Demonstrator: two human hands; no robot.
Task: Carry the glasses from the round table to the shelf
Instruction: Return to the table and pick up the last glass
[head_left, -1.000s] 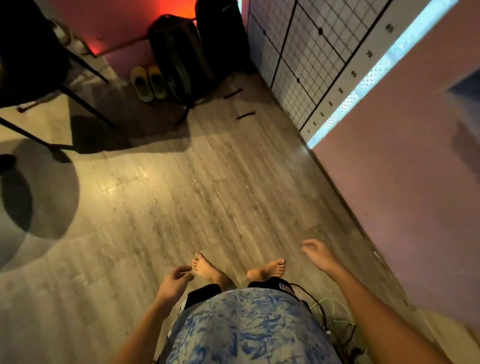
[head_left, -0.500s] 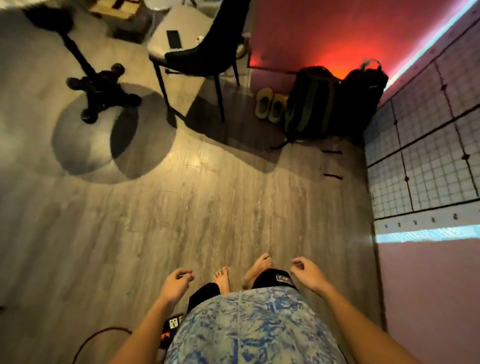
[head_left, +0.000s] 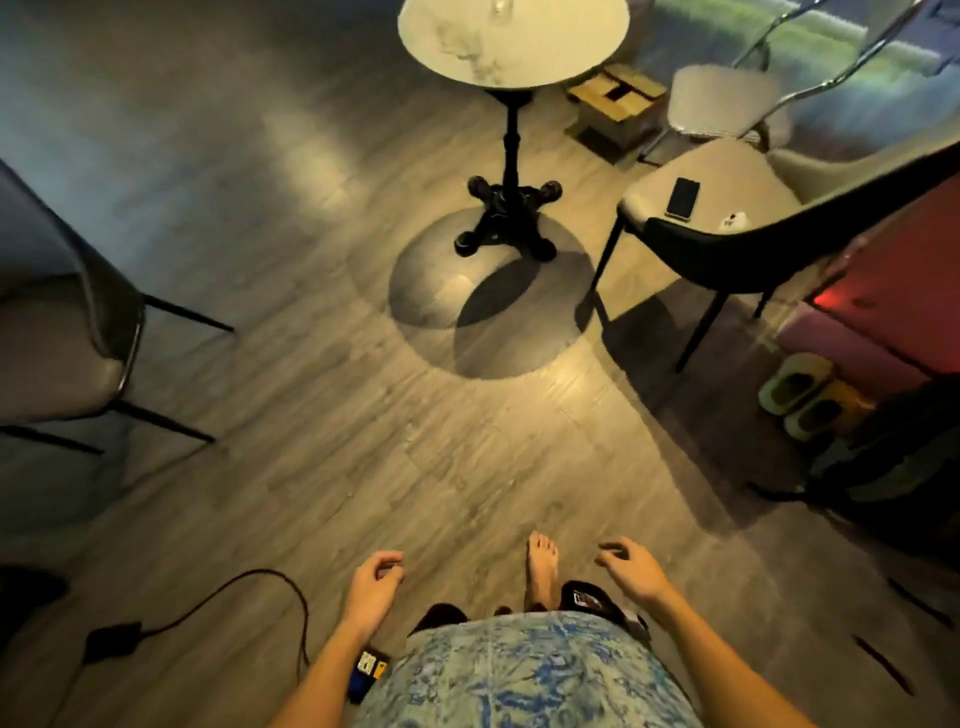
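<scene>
Carrying nothing in the left hand or the right hand: both low at the hips, loosely curled and relaxed, apparently kept free for taking hold of glassware. Between the two hands, one bare foot planted with toes aimed ahead. Well ahead, on a line between both hands, facing the round table on its black pedestal base. At the far rim of that top, cut by the frame edge, making out what looks like one glass, too blurred to be sure; probably there simply because not yet fetched. Ahead and to the right of the right hand, a chair with a phone laid flat on its seat, presumably parked out of the way. Further right of that hand, slippers beside a dark bag. Left of the left hand, a corded adapter lying on the floor, worth stepping round. No sign of the shelf. Judging by all this, at the walk-up stage, before any pickup
</scene>
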